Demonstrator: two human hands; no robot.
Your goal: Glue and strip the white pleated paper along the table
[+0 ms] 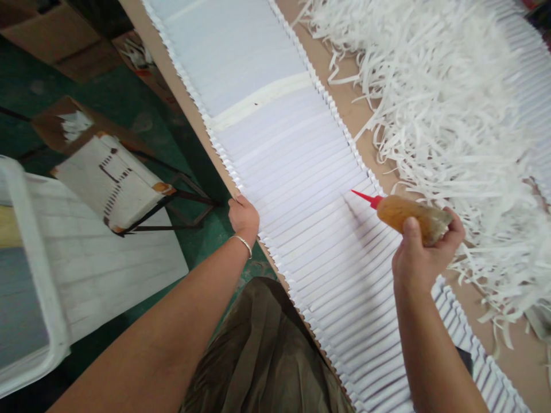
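Observation:
In my right hand (424,252) is a glue bottle (400,215) with amber contents and a red pointed nozzle. The bottle is tilted, its tip just over a long row of overlapping white paper pieces (301,172). Those pieces are fanned along the table, with stepped edges on both sides. My left hand (244,215), with a bracelet at the wrist, rests at the near edge of the row by the table's rim. Its fingers are curled there, and whether they pinch paper or the table edge is hidden.
A large heap of white paper strips (447,115) covers the far side of the brown table (365,132). To the left stand a stool with a white worn top (114,180), a cardboard box (64,123) and a white-rimmed bin (47,287) on the green floor.

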